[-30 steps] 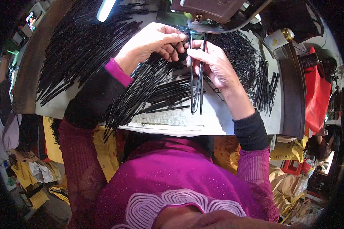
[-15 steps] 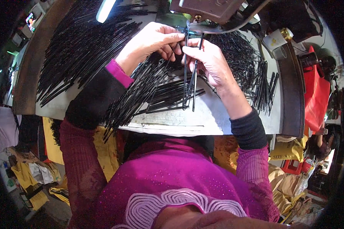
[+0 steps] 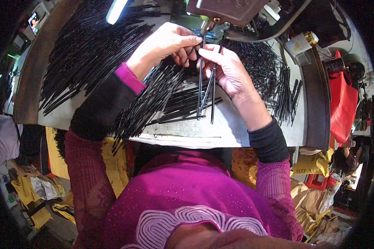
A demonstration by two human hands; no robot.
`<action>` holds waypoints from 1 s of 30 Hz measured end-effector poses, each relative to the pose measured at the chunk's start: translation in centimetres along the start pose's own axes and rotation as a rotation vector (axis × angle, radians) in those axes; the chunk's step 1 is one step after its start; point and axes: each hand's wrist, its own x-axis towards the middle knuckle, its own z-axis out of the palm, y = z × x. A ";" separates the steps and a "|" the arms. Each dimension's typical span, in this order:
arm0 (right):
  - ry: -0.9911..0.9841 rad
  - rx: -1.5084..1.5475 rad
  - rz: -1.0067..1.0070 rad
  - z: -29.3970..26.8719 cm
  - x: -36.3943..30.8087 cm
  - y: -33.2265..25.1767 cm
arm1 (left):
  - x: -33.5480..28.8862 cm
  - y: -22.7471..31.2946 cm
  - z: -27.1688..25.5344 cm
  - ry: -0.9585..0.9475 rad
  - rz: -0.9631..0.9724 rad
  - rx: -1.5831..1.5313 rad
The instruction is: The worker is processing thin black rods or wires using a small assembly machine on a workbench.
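Below the head of a brown machine point(image 3: 226, 10), both my hands are raised close together over the table. My left hand point(image 3: 170, 43) pinches the upper end of a thin black rod point(image 3: 201, 83) between thumb and fingers, just under the machine's metal tip point(image 3: 204, 25). With my right hand point(image 3: 230, 68) I grip thin black rods between thumb and fingers. One of these rods point(image 3: 213, 99) hangs nearly straight down; another slants to meet the first rod's lower end. My fingers hide part of the rods' upper ends.
A large pile of black rods point(image 3: 95, 54) covers the table's left side, with a bundle point(image 3: 153, 99) nearer me. More rods point(image 3: 257, 62) lie right of my hands. At the right edge stand a can point(image 3: 302, 41) and a clear cup point(image 3: 303, 58). A bright lamp point(image 3: 117, 10) is at upper left.
The machine's metal tip now shows more clearly above my fingers. The curved bar beside it has shifted right. The held rods have tilted slightly; both hands keep their grip.
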 end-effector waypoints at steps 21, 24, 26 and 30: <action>0.347 -0.994 -0.073 -12.1 -7.6 -5.8 | -2.6 1.8 2.8 -0.171 -0.066 0.747; 0.795 -1.801 -0.128 -12.6 -8.8 -7.2 | -2.9 0.4 3.4 -0.109 0.261 0.975; 0.809 -1.829 -0.149 -12.2 -8.8 -7.0 | -2.9 -0.1 3.9 -0.090 0.225 1.061; 0.483 -1.382 -0.211 -7.5 -7.7 -4.7 | -3.0 -0.7 4.3 -0.062 0.307 1.091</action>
